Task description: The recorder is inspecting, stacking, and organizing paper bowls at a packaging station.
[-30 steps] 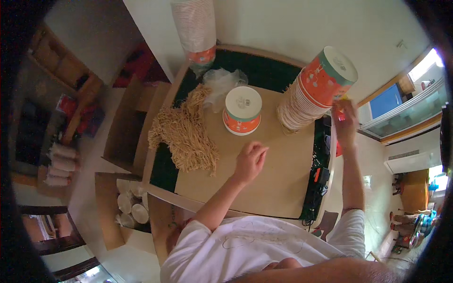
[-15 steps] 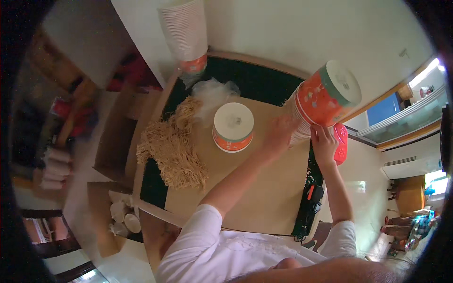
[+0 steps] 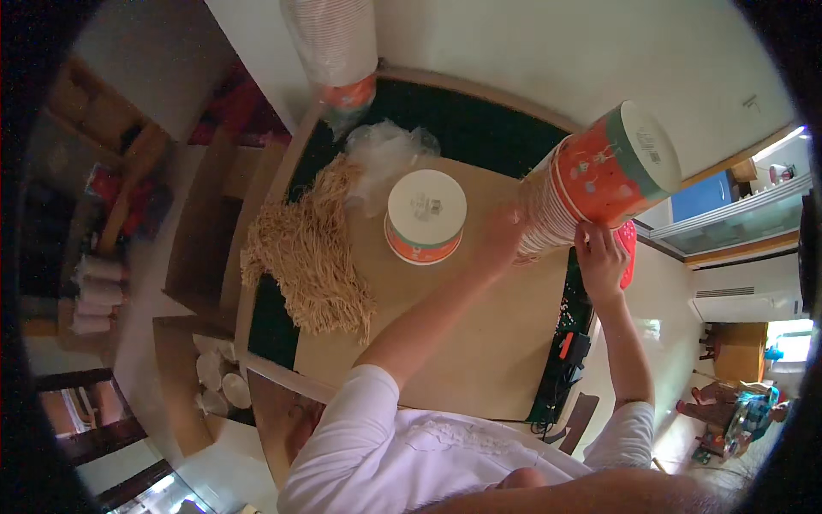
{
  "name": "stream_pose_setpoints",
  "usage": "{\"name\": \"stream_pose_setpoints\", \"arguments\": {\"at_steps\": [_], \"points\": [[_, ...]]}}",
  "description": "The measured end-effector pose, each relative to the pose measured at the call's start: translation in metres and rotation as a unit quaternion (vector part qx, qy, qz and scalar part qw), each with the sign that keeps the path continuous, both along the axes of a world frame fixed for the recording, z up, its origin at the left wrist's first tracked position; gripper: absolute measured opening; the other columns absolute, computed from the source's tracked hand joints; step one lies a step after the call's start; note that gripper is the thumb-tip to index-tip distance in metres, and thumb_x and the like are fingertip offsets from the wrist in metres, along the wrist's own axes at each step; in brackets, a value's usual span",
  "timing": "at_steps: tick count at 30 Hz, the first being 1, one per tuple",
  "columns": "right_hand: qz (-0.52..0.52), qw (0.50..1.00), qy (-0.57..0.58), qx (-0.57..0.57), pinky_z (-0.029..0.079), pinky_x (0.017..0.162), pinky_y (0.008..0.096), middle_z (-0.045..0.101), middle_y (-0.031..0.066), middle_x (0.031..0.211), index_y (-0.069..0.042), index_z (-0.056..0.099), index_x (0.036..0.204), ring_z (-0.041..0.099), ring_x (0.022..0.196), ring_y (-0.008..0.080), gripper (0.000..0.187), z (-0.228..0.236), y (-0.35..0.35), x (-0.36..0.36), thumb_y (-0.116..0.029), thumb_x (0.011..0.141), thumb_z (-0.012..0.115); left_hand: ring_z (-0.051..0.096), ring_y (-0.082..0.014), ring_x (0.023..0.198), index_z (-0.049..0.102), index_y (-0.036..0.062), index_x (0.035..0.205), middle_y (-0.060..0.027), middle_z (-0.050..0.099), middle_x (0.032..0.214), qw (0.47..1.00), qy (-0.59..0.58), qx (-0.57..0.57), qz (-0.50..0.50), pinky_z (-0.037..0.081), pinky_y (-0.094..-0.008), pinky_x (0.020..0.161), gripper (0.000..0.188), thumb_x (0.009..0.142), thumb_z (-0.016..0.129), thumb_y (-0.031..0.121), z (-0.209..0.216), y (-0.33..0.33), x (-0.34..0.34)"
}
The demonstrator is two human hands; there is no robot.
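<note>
A tall stack of nested orange paper buckets [image 3: 591,176] with green bands and white bases leans to the upper right, bases outward. My left hand [image 3: 503,236] holds the lower left side of the stack; its fingertips are partly hidden against the rims. At the right side of the stack, my right hand [image 3: 602,257] has its bent fingers on the rim of the outermost bucket. Left of the stack, an upside-down paper bucket [image 3: 424,244] rests on the brown board [image 3: 445,343]. A heap of tan strings [image 3: 312,257] lies further left.
Crumpled clear plastic [image 3: 385,158] lies behind the strings. Another bucket stack [image 3: 334,43], in clear wrap, stands at the table's far left corner. On the right edge are a black device [image 3: 575,349] with cables and a red plastic item [image 3: 628,248]. An open cardboard box [image 3: 184,385] sits lower left.
The stack sits slightly further right and up in the picture, with both hands still at it. The whole view has shifted a little.
</note>
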State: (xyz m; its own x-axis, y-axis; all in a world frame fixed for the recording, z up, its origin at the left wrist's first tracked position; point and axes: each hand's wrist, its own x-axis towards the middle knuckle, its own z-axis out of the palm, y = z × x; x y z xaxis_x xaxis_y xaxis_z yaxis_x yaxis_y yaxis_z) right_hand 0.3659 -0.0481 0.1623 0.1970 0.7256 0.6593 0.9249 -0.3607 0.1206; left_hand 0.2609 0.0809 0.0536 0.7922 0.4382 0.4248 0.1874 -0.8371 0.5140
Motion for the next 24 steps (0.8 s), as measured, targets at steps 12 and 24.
{"name": "stream_pose_setpoints", "arguments": {"at_steps": [12,24], "points": [[-0.005,0.998,0.062,-0.007,0.047,0.052,0.0311,0.059,0.0060,0.080,-0.008,0.058,0.083,0.058,0.060,0.0221,0.015,-0.004,-0.006,-0.002,-0.008,0.070,0.064,0.046,-0.0318,0.103,0.046,0.0223,0.121,-0.0139,0.048,0.111,0.993,-0.094,-0.010,-0.065,0.038,-0.0463,0.081,0.043,0.080,0.050,0.010,0.049,-0.001,-0.013],[-0.010,0.999,0.039,-0.007,0.046,0.050,0.0308,0.059,0.0050,0.078,-0.010,0.058,0.081,0.058,0.058,0.0213,0.011,-0.006,-0.005,-0.002,-0.010,0.071,0.063,0.048,-0.0297,0.089,0.052,0.0205,0.115,-0.0106,0.046,0.093,0.992,-0.079,0.099,-0.007,0.040,-0.0450,0.072,0.040,0.075,0.051,0.014,0.046,0.000,-0.003]]}}
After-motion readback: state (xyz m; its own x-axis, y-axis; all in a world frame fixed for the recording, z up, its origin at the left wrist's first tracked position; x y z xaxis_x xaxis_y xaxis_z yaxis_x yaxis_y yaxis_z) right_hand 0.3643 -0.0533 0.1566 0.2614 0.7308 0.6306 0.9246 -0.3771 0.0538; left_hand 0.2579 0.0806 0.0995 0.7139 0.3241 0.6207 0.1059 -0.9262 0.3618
